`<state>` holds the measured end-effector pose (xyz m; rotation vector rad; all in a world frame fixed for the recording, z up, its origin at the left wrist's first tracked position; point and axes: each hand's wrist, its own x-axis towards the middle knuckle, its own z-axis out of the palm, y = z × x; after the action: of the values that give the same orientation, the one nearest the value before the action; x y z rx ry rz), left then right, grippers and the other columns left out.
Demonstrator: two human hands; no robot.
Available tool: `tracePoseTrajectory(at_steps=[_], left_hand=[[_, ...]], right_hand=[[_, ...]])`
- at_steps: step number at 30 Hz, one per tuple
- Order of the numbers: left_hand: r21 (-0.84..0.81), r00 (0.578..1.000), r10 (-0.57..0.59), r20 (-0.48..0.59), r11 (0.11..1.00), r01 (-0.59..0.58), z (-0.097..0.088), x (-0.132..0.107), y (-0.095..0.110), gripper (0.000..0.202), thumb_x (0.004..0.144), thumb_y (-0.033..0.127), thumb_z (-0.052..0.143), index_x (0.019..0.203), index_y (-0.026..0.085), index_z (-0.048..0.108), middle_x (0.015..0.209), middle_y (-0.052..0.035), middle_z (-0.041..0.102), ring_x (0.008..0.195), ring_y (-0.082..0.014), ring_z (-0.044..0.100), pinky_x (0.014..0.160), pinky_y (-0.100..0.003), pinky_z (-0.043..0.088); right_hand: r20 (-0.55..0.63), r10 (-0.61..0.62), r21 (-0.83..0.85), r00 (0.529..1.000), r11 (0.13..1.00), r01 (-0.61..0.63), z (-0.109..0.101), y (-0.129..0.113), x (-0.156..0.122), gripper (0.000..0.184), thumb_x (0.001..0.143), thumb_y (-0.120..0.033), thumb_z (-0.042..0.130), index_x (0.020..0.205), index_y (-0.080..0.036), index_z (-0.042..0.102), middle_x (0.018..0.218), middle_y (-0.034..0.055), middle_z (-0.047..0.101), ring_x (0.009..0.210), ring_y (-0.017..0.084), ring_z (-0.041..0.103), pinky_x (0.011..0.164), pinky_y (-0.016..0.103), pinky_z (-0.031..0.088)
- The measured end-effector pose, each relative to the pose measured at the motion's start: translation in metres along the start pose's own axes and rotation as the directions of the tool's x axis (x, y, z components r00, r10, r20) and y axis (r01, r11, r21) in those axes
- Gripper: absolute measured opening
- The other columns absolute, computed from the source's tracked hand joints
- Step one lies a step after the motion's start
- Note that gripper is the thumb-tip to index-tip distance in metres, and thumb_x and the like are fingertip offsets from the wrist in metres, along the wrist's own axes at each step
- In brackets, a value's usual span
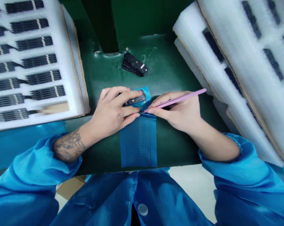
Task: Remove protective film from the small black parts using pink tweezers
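A small black plastic part [135, 99] with fine moulded detail lies on the upper end of a blue film sheet [139, 141]. My left hand [115, 108] is closed around the part, its index finger pressing on the far end. Its thumb and another finger come together by a fold in the film, just below the part. In my right hand [179, 108] are pink tweezers [177, 99], held like a pen. Their tip reaches the film fold beside my left thumb; whether it grips anything is too small to see. Rows of tiny dots cover the film's lower part.
Several similar black parts [134, 64] are stacked beyond my hands on the green table [101, 91]. White foam trays [72, 103] with black parts stand left; more foam trays [191, 22] lean at right. Another blue sheet [29, 138] lies under my left forearm.
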<state>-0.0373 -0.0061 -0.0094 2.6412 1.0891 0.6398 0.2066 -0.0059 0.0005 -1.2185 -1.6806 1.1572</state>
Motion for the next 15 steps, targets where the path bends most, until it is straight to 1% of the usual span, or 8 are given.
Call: tracePoseTrajectory(at_steps=[4,10,15], left_hand=[[0.009,1.000,0.001,0.000,1.000,-0.001,-0.0002,0.0000,0.0004,0.018,0.095,0.044,0.065,0.101,0.033,0.077,0.136,-0.0010,0.065,0.125,-0.0282,0.055,0.099,-0.050,0.041],[0.006,1.000,0.021,-0.024,1.000,-0.020,0.0005,0.0001,-0.0003,0.017,0.095,0.044,0.065,0.100,0.032,0.076,0.137,-0.0002,0.065,0.125,-0.0277,0.055,0.098,-0.049,0.041],[0.012,1.000,0.014,-0.012,1.000,-0.014,0.0000,0.0003,-0.0002,0.017,0.095,0.044,0.066,0.101,0.033,0.077,0.136,-0.0007,0.066,0.125,-0.0277,0.055,0.098,-0.049,0.042]], right_hand=[[0.008,0.008,-0.008,1.000,1.000,-0.008,0.0000,-0.0009,0.0004,0.017,0.074,-0.038,0.087,0.078,-0.025,0.078,0.077,-0.0001,0.078,0.068,0.018,0.072,0.065,0.033,0.059],[0.007,-0.012,0.010,1.000,1.000,0.012,0.0001,0.0000,0.0001,0.013,0.075,-0.034,0.086,0.079,-0.025,0.078,0.078,-0.0003,0.078,0.069,0.018,0.072,0.065,0.032,0.058],[0.007,-0.002,0.031,1.000,1.000,0.002,0.0003,0.0000,-0.0001,0.016,0.073,-0.036,0.088,0.079,-0.024,0.078,0.076,-0.0002,0.078,0.067,0.018,0.072,0.063,0.031,0.057]])
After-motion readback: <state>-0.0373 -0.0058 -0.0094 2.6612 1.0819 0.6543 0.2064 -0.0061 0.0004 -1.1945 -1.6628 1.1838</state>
